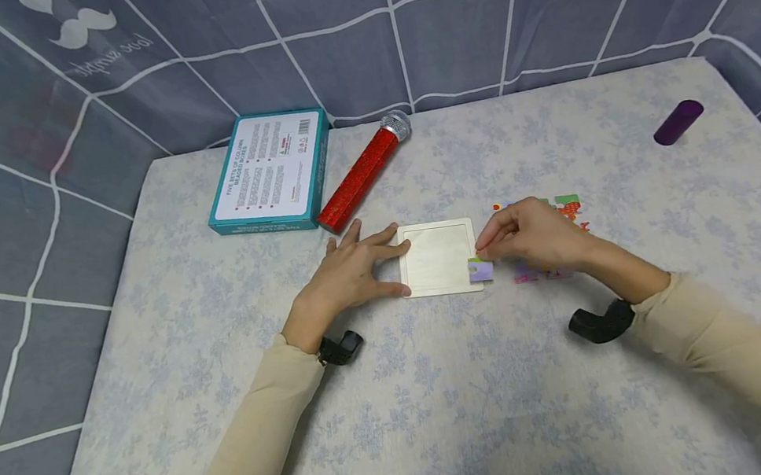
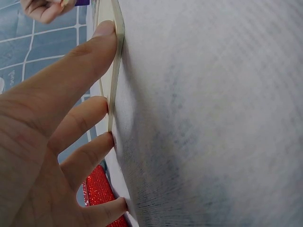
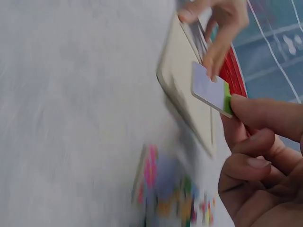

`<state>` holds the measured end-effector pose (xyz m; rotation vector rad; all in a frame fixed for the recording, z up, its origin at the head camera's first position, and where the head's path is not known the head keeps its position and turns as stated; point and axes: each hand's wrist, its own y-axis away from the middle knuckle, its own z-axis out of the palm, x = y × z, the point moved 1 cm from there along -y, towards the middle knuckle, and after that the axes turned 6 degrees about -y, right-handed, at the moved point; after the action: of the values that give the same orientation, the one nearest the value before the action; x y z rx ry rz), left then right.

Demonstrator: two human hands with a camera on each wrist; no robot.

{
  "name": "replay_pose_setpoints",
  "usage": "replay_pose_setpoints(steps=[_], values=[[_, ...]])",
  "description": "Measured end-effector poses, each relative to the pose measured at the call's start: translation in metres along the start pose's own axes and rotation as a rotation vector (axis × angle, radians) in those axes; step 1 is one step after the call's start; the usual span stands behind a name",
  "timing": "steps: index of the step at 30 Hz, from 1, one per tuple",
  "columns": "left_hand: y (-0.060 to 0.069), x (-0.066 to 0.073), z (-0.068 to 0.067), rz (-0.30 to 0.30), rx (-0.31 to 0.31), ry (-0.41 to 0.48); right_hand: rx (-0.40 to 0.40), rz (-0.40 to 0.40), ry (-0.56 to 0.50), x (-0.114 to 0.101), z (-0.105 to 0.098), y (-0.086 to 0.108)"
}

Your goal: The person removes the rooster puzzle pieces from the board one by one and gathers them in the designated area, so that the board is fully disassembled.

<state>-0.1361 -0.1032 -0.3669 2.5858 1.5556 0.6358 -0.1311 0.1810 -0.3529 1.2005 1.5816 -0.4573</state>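
A pale wooden puzzle tray (image 1: 436,258) with a raised rim lies flat on the table, its inside bare. My left hand (image 1: 348,275) has its fingers spread, with thumb and fingertips touching the tray's left edge; the left wrist view shows that contact along the tray's side (image 2: 115,71). Between thumb and fingers, my right hand (image 1: 539,235) pinches a purple puzzle piece (image 1: 480,270) with a green strip, over the tray's right rim. In the right wrist view the piece (image 3: 208,87) is tilted and held by its green end. More colourful puzzle pieces (image 1: 567,203) lie partly hidden beneath the right hand.
A teal box (image 1: 266,172) with a white printed label lies at the back left. Beside it is a red glittery microphone (image 1: 362,176) with a silver head. A dark purple cylinder (image 1: 678,122) lies at the back right. Grey-blue gridded curtains (image 1: 344,60) hang behind the table.
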Motion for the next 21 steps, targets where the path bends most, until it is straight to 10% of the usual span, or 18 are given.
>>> replay_pose_setpoints(steps=[21], values=[[0.0, 0.001, -0.001, -0.004, -0.012, 0.001, 0.04, 0.246, 0.02, 0.069, -0.091, 0.066]])
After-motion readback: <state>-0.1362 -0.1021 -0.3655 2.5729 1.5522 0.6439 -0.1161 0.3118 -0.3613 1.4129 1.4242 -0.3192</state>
